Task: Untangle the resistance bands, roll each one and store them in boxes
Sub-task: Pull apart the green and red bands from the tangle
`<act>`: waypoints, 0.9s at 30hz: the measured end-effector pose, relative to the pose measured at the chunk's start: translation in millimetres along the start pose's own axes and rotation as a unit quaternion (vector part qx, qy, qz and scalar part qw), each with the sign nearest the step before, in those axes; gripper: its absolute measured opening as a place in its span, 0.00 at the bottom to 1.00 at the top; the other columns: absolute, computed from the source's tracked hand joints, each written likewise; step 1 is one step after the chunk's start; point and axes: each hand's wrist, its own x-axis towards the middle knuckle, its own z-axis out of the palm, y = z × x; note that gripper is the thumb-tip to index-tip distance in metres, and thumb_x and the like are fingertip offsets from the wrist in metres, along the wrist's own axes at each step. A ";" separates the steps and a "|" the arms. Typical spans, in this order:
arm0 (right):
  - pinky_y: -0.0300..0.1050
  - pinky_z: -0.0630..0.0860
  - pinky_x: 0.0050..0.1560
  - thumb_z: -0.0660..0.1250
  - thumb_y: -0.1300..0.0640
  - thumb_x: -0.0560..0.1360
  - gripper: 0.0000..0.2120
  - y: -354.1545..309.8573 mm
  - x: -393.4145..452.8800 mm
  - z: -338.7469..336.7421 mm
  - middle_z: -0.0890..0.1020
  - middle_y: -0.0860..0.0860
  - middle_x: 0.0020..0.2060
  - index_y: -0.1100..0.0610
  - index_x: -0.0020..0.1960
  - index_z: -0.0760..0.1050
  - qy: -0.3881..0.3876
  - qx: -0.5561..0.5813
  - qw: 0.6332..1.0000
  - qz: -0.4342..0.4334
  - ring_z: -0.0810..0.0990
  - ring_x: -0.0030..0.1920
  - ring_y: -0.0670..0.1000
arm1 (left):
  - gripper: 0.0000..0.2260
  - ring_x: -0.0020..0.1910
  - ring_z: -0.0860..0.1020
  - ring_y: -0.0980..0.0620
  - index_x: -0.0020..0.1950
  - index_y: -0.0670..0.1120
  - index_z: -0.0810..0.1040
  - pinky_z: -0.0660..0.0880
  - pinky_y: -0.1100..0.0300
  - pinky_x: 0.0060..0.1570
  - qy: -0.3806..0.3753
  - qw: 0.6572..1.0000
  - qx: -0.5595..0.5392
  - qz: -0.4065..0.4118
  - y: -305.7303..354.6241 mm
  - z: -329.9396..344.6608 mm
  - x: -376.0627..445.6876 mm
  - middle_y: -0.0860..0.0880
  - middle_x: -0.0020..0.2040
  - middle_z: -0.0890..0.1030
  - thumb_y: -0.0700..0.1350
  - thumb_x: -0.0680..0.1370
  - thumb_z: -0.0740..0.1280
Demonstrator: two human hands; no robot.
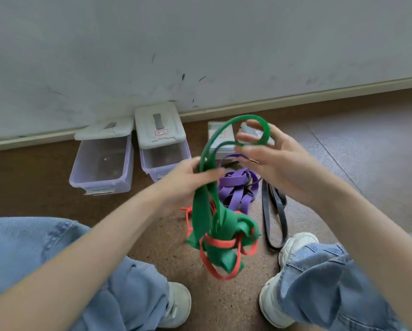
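Observation:
A wide green resistance band (201, 216) hangs in the air, knotted at its lower end with a thin red band (220, 243). My left hand (188, 180) grips the green band where two strands come together. The band's upper loop runs around the straight fingers of my right hand (269, 154). On the floor behind lie a bunched purple band (236, 189) and a black band (273, 211). Two clear boxes (102, 161) (164, 149) with white lids stand at the wall.
A third, smaller white box (215, 131) sits at the wall, partly hidden behind the green loop. My knees in blue jeans and white shoes (293, 247) frame the brown speckled floor. The white wall and its skirting close off the back.

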 end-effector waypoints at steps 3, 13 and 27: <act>0.45 0.71 0.65 0.76 0.53 0.65 0.34 28.4 -16.5 -0.6 0.75 0.42 0.62 0.44 0.67 0.65 -0.118 -0.231 0.963 0.070 0.75 0.61 0.40 | 0.05 0.28 0.75 0.57 0.42 0.45 0.75 0.73 0.67 0.27 0.011 0.998 -0.051 0.043 29.8 -2.4 -0.8 0.53 0.29 0.76 0.46 0.73 0.67; 0.47 0.75 0.46 0.66 0.59 0.74 0.08 65.0 5.4 26.9 0.83 0.53 0.47 0.61 0.51 0.76 -0.012 -0.510 0.854 -0.099 0.80 0.45 0.54 | 0.12 0.29 0.73 0.54 0.37 0.46 0.67 0.75 0.65 0.31 0.086 0.961 -0.260 0.032 63.7 -10.1 -1.0 0.50 0.27 0.73 0.48 0.79 0.61; 0.44 0.71 0.40 0.68 0.52 0.74 0.07 85.8 3.4 6.3 0.81 0.48 0.38 0.56 0.46 0.80 -0.031 -0.530 0.847 -0.011 0.77 0.39 0.48 | 0.14 0.43 0.78 0.49 0.58 0.38 0.70 0.78 0.57 0.46 0.246 0.950 -0.191 -0.016 28.8 -42.5 20.9 0.43 0.46 0.77 0.47 0.79 0.62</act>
